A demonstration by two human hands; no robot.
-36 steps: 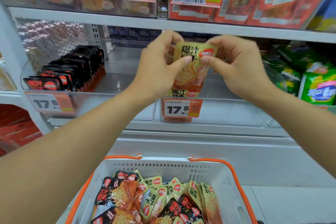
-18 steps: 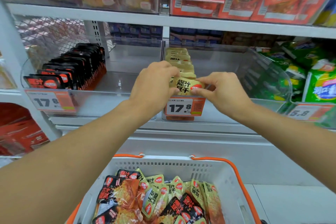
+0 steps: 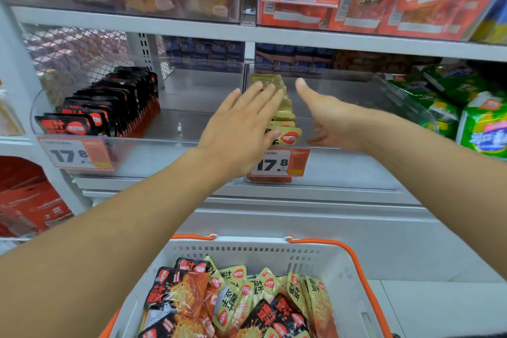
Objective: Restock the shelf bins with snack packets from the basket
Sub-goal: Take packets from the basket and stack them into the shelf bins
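Both hands (image 3: 241, 129) (image 3: 333, 115) open, empty, partly hiding yellow packets (image 3: 285, 115) in bin (image 3: 406, 101).

Orange price tags (image 3: 279, 163) on bin fronts, green packs (image 3: 484, 125) at right; red boxes (image 3: 27, 200), perhaps cartons, lower left

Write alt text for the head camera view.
Two open bare hands, left hand and right hand, flank a row of yellow snack packets standing in a clear plastic shelf bin. Below, a white plastic basket with orange handles holds more yellow and black packets.
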